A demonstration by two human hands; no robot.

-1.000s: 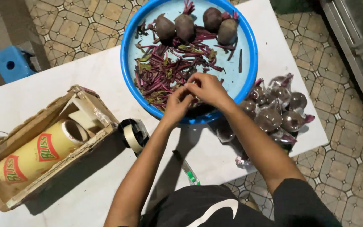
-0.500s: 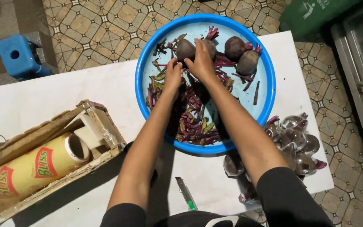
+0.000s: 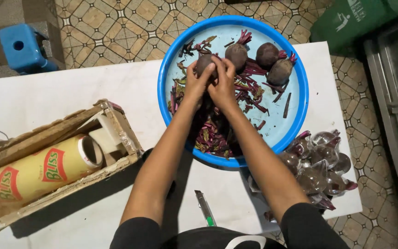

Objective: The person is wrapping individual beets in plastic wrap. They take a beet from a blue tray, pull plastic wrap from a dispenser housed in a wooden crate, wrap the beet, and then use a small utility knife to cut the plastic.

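Note:
Both of my hands reach into a round blue basin (image 3: 300, 106) on the white table (image 3: 70, 92). My left hand (image 3: 196, 85) and my right hand (image 3: 222, 85) together grip one dark beetroot (image 3: 204, 61) at the basin's far side. Three more beetroots lie to its right: one (image 3: 236, 54), one (image 3: 267, 54), one (image 3: 280, 72). Purple stems and trimmings (image 3: 213, 136) litter the basin floor under my forearms.
A wooden crate (image 3: 61, 133) at the left holds a large yellow roll of film (image 3: 42, 173). Wrapped beetroots (image 3: 318, 166) sit piled at the table's right edge. A utility knife (image 3: 205, 208) lies near my body. A blue stool (image 3: 24, 48) stands on the tiled floor.
My hands have moved from the near rim across the basin to the far side and closed on a beetroot. The camera view has shifted forward over the table.

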